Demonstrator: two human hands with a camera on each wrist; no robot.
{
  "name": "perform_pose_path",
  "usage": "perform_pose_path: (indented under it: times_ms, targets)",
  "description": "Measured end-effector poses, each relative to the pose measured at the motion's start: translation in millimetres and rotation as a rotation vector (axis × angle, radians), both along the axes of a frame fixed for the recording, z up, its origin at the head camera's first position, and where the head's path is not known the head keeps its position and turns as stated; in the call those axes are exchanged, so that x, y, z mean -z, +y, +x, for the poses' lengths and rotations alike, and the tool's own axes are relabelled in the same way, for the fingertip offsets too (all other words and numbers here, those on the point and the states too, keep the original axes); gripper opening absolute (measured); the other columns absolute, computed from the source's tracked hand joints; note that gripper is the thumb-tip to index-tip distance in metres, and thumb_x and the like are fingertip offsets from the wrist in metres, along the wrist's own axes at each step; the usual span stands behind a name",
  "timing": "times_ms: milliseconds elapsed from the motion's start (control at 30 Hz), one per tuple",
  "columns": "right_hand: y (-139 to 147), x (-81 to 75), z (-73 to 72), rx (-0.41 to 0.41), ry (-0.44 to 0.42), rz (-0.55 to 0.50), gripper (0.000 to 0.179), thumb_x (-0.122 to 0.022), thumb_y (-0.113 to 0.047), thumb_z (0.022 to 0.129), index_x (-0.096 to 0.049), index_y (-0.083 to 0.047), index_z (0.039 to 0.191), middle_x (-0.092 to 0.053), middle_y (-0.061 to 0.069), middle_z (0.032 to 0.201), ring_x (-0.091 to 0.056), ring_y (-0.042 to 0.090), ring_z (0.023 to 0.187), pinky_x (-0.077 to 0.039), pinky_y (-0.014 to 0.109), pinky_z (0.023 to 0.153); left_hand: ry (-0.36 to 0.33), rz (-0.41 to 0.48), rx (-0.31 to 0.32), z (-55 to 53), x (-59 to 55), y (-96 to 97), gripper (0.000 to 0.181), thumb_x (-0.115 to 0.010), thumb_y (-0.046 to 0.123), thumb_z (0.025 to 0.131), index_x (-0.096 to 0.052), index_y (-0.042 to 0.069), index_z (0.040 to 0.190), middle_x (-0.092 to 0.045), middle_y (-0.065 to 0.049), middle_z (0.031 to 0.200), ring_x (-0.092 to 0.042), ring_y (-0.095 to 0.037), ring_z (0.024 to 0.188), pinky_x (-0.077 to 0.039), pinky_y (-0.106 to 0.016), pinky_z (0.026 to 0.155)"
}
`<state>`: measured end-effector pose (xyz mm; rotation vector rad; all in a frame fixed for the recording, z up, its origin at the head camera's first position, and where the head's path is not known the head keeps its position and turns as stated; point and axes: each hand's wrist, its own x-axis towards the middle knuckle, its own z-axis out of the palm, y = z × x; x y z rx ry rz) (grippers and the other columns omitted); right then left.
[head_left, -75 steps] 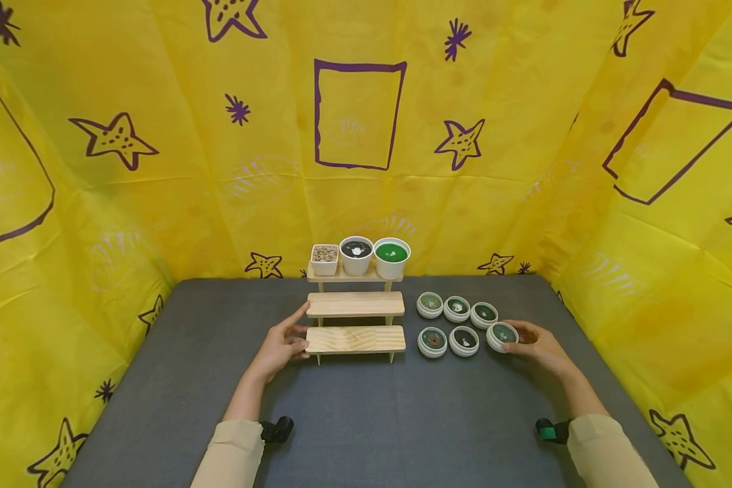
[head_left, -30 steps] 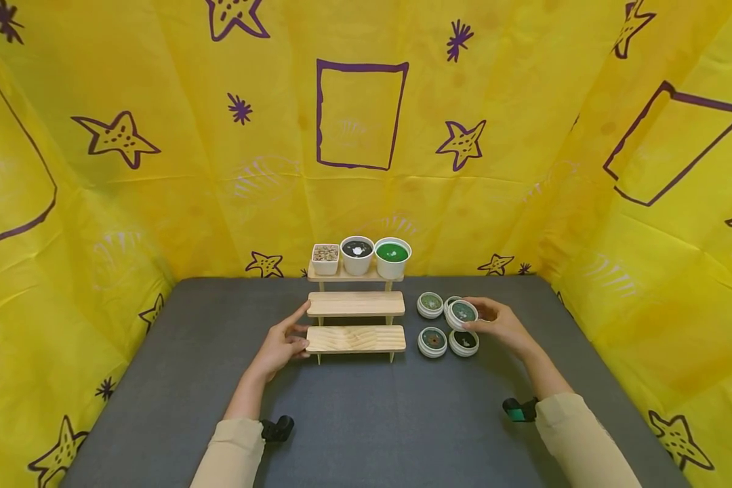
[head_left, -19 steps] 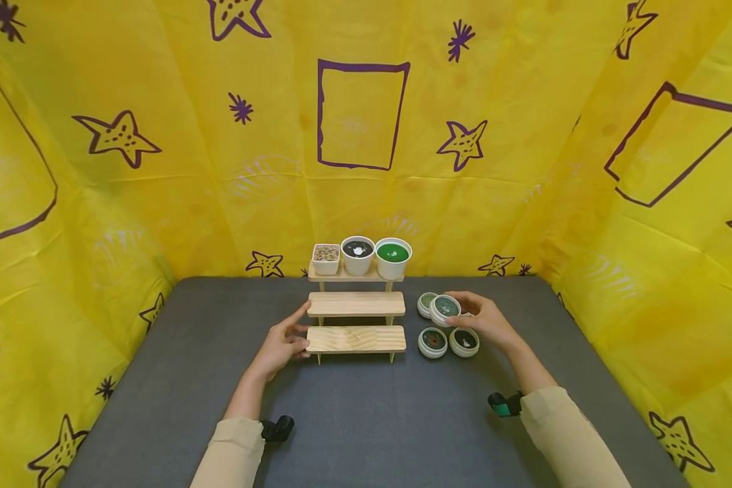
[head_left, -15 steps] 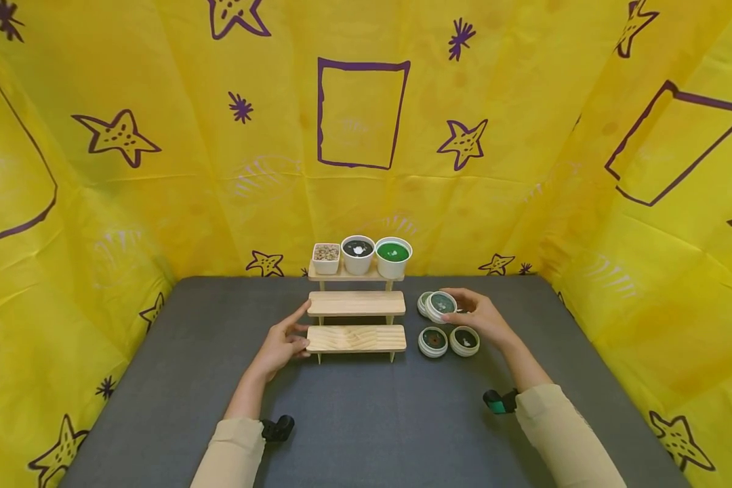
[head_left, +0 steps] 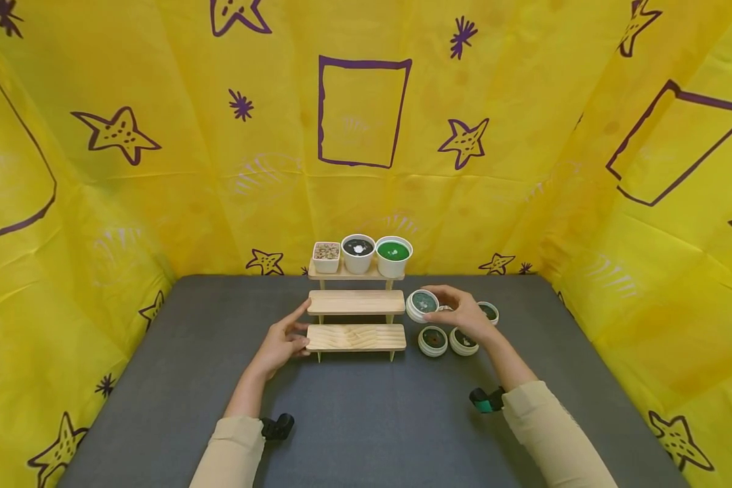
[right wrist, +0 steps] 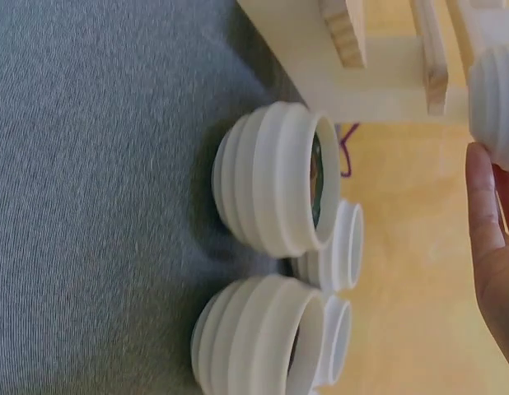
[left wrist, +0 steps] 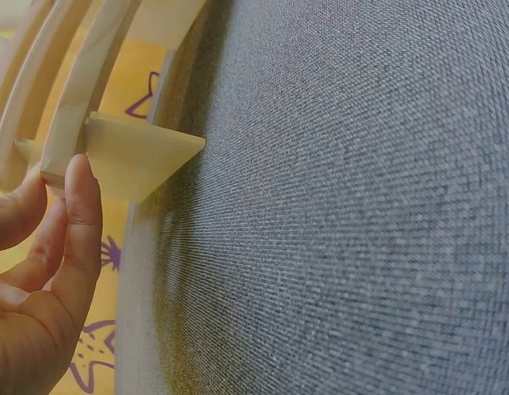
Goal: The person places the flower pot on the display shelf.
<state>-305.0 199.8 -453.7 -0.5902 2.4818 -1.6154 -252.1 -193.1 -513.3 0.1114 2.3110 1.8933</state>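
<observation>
My left hand (head_left: 282, 347) pinches the left end of a three-step wooden display stand (head_left: 356, 337), its index finger reaching the middle shelf. In the left wrist view, thumb and fingers (left wrist: 83, 202) sit at the lowest shelf's end (left wrist: 69, 132). Raised beside the middle shelf's right end is a small white ribbed pot (head_left: 423, 306) with dark teal contents, which my right hand (head_left: 463, 313) holds between thumb and fingers. The right wrist view shows this pot (right wrist: 495, 107) at the edge, off the table. Part of the pot group is hidden behind the hand.
On the top shelf stand a square pot of pebbles (head_left: 326, 256), a white cup with dark contents (head_left: 358, 255) and one with green contents (head_left: 393, 257). Similar ribbed pots (head_left: 432, 341) stand on the grey table (head_left: 366, 420) right of the stand. Yellow cloth (head_left: 219, 203) surrounds the table.
My right hand has carried the ribbed pot from the right end of the pot group leftwards, over the other pots, to beside the stand. The left hand has stayed on the stand.
</observation>
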Motion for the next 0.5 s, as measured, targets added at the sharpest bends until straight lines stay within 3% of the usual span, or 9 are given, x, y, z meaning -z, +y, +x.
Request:
perform_pose_path:
  times_ms: [300, 500]
  targets:
    - [-21, -1.2, 3.8, -0.023, -0.005, -0.035, 0.055, -0.081, -0.015, 0.08, -0.062, -0.014, 0.132, -0.065, 0.015, 0.129, -0.063, 0.016, 0.106, -0.056, 0.022, 0.083, 0.001, -0.006, 0.001, -0.5, -0.1, -0.8, 0.082, -0.057, -0.013, 0.09, -0.032, 0.03, 0.155, -0.048, -0.033, 0.13, -0.06, -0.017, 0.076, -0.061, -0.03, 0.068]
    - [-43, -1.5, 8.0, -0.057, -0.016, -0.069, 0.056, -0.081, -0.012, 0.079, -0.062, -0.011, 0.132, -0.065, 0.017, 0.128, -0.062, 0.023, 0.105, -0.056, 0.021, 0.085, -0.003, -0.001, 0.0, -0.7, -0.1, -0.5, 0.083, -0.057, -0.014, 0.09, -0.032, 0.029, 0.155, -0.049, -0.033, 0.129, -0.06, -0.017, 0.075, -0.061, -0.03, 0.068]
